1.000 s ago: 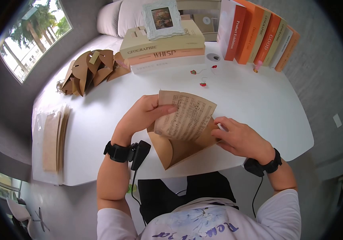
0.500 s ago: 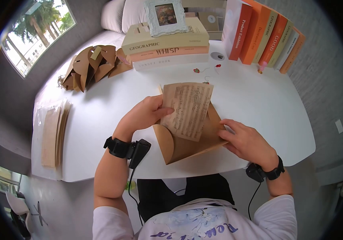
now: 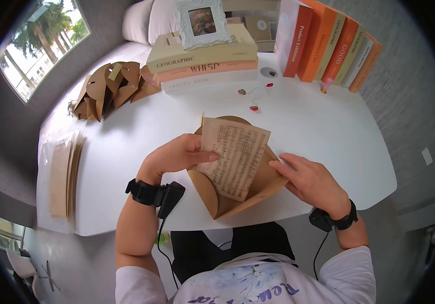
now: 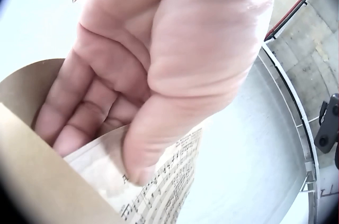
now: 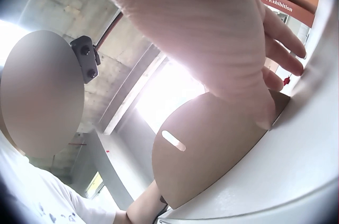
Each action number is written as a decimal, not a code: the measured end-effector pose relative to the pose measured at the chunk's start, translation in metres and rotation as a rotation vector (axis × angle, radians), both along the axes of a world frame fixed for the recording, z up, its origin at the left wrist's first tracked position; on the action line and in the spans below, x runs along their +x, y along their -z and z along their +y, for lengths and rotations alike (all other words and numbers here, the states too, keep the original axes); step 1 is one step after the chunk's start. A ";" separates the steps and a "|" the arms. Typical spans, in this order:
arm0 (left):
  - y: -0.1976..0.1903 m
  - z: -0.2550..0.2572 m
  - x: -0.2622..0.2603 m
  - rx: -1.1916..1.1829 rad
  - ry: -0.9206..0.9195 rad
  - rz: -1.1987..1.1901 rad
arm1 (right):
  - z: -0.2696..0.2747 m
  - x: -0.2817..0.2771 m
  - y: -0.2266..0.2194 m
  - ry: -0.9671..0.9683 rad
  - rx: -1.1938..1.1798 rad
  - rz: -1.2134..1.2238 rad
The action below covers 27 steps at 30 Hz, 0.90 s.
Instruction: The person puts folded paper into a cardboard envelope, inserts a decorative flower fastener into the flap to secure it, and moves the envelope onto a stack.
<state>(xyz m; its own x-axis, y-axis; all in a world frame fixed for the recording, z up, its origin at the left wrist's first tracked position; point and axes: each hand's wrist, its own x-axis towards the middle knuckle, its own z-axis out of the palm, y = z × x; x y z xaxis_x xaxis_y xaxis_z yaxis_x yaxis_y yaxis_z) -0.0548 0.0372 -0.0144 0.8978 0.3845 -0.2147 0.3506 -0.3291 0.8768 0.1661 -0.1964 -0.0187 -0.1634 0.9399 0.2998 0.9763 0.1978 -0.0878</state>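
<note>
A sheet of music paper (image 3: 236, 152) is pinched near its left edge by my left hand (image 3: 177, 152), thumb on the printed side. In the left wrist view the thumb (image 4: 144, 155) presses the sheet, with curled fingers behind it. The sheet's lower end lies inside an open brown cardboard box (image 3: 258, 187) with curved flaps. My right hand (image 3: 313, 180) holds the box's right corner, fingertips over the inner side. In the right wrist view a slotted brown flap (image 5: 204, 150) stands upright, with the right thumb against its lower corner.
Folded brown boxes (image 3: 108, 91) sit at the back left, near stacked books (image 3: 207, 61) topped by a picture frame (image 3: 203, 23). A clear packet of brown card (image 3: 63, 177) lies left. Upright books (image 3: 324, 45) stand back right; small red trinkets (image 3: 254, 108) lie mid-table.
My left hand has lowered the music sheet, and its bottom end has slid further into the box. My right hand has stayed at the box's right corner.
</note>
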 end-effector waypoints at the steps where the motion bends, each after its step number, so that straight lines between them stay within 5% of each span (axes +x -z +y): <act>1: 0.005 0.000 0.001 0.003 0.003 -0.003 | -0.001 0.001 0.000 0.027 -0.040 0.037; 4: 0.011 -0.007 0.008 -0.036 0.030 -0.108 | -0.002 0.002 -0.004 0.080 -0.082 0.097; 6: 0.008 -0.017 0.014 -0.096 -0.106 -0.315 | -0.004 0.003 -0.003 0.107 -0.087 0.123; 15: -0.006 -0.017 0.016 -0.136 -0.036 0.102 | -0.006 0.009 0.006 0.064 0.010 0.105; 19: 0.002 -0.023 0.019 -0.140 -0.101 0.077 | -0.006 0.010 0.008 0.083 0.019 0.178; 24: 0.014 -0.025 0.025 -0.155 -0.219 -0.254 | -0.006 0.010 0.005 0.084 0.005 0.269; 27: 0.017 -0.021 0.023 -0.181 -0.226 -0.206 | -0.007 0.011 0.005 0.081 -0.013 0.332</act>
